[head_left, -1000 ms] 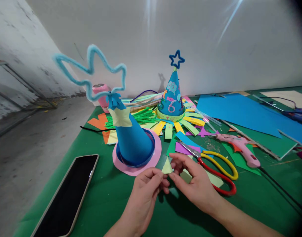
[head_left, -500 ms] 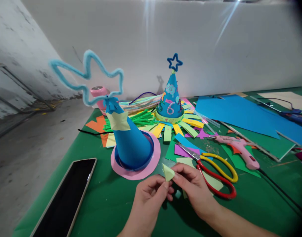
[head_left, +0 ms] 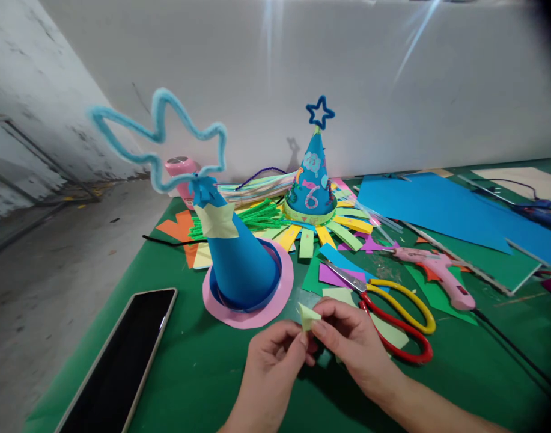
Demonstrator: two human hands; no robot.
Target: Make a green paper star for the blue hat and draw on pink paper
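Between my fingertips is a small folded piece of pale green paper (head_left: 308,317), pointed at its upper left. My left hand (head_left: 275,355) pinches its lower end, and my right hand (head_left: 350,334) pinches its right side between thumb and forefinger. Part of the paper is hidden by the fingers. Just beyond my hands stands a blue paper cone hat (head_left: 241,264) with a pink brim (head_left: 252,319), a pale star-like paper band (head_left: 217,220) and a light blue pipe-cleaner star (head_left: 158,135). Red and yellow scissors (head_left: 392,307) lie beside my right hand, over pale green paper (head_left: 387,331).
A smartphone (head_left: 122,355) lies at the left of the green table. Farther back stands a decorated blue hat (head_left: 313,180) with a star, near green pipe cleaners (head_left: 261,216). At right are a pink glue gun (head_left: 432,270), its black cord and blue sheets (head_left: 428,204).
The folded paper has turned slightly between my fingers, and my right thumb lies a little farther over it. Both hands remain in nearly the same place.
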